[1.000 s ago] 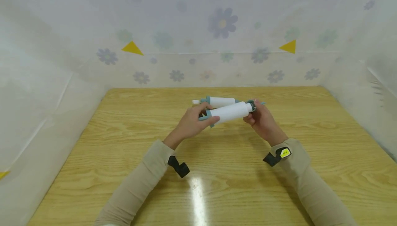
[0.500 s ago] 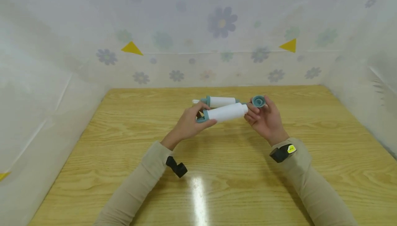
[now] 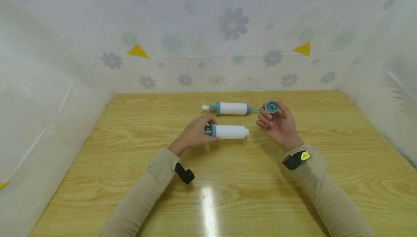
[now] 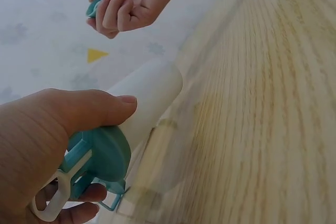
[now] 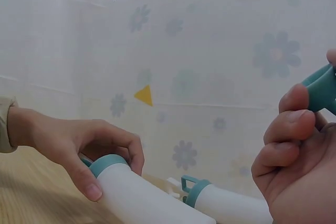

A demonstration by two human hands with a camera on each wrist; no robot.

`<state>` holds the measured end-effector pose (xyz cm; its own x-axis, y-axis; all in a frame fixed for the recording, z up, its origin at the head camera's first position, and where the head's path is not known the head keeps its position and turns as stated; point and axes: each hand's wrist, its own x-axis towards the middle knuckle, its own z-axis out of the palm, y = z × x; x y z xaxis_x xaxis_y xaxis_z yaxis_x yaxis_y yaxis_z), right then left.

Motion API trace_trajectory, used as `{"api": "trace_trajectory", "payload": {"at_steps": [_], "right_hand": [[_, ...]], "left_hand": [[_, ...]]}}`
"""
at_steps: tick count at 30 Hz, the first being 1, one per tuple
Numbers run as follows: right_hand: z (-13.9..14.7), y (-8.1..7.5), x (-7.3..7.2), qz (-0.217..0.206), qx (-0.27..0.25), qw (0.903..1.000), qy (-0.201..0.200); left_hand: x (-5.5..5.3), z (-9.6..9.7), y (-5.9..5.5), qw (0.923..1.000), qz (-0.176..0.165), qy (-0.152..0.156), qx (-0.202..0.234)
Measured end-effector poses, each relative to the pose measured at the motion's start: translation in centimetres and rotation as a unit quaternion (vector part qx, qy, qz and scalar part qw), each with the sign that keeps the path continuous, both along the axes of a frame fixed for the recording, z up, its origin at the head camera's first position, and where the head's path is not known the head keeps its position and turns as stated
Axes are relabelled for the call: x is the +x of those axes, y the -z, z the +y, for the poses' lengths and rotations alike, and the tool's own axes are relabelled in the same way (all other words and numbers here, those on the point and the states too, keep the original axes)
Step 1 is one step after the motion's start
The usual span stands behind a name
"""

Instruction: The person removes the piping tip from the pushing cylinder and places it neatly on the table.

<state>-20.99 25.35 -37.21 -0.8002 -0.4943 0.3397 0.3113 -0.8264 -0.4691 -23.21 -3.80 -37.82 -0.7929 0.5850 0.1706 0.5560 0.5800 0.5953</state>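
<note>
My left hand (image 3: 194, 131) grips a white tube (image 3: 230, 132) at its teal flanged end, thumb along the near side. The tube lies level, low over the table, and its bare stepped neck points right; whether it touches the wood I cannot tell. A teal frame and a white pull ring (image 4: 52, 198) stick out behind the flange in the left wrist view. Raised at the right, my right hand (image 3: 282, 130) pinches a round teal cap (image 3: 271, 107) between thumb and fingers, its hollow inside facing the head camera. The other right fingers are curled toward the palm.
A second white tube (image 3: 232, 108) lies farther back, with teal ends, a white tip at left and a thin teal nozzle reaching right behind my right hand. All this is over a wood-grain table (image 3: 156, 193). A flowered curtain (image 3: 195, 23) hangs behind its far edge.
The teal cap has come off the tube's neck and turned its hollow side to the head camera in my right hand. My left hand has lowered the tube toward the table and levelled it.
</note>
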Motion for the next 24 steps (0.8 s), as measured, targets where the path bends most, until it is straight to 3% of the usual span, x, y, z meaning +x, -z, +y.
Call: {"api": "trace_trajectory", "payload": {"at_steps": [7, 19, 24], "right_hand": [[0.0, -0.2, -0.1, 0.011, 0.024, 0.9995, 0.015], [0.0, 0.2, 0.1, 0.023, 0.039, 0.9989, 0.014], [-0.3, 0.0, 0.0, 0.038, 0.045, 0.9982, 0.011]], "left_hand": [[-0.5, -0.3, 0.8, 0.9996, 0.002, -0.02, -0.018], [-0.6, -1.0, 1.6, 0.9979, -0.024, -0.01, -0.059], [-0.5, -0.9, 1.1, 0.9937, 0.005, -0.003, -0.112]]}}
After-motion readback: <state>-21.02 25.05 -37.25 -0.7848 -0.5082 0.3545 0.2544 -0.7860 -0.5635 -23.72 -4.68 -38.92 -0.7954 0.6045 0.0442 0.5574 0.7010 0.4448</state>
